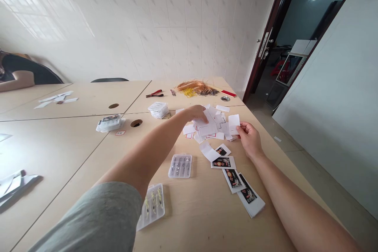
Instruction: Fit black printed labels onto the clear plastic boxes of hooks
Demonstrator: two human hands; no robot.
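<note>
My left hand (200, 114) reaches into a loose heap of white paper cards (206, 128), its fingers on the cards at the back left of the heap; the fingertips are partly hidden. At the heap's right side my right hand (249, 136) pinches a white card (234, 123) between thumb and fingers, holding it upright. Nearer to me, a curled white paper (209, 152) leans over a row of cards with black printed pictures (223, 162). A clear compartment box (180, 165) with small dark items lies left of these, and another box (155, 204) holds yellowish lures, partly behind my left arm.
Stacked clear boxes (158, 110) and another pile of boxes (109, 122) lie to the left. Red-handled pliers (154, 93), copper-coloured wires (195, 86) and a red object (228, 93) lie at the back. A person's arm (18, 80) shows far left.
</note>
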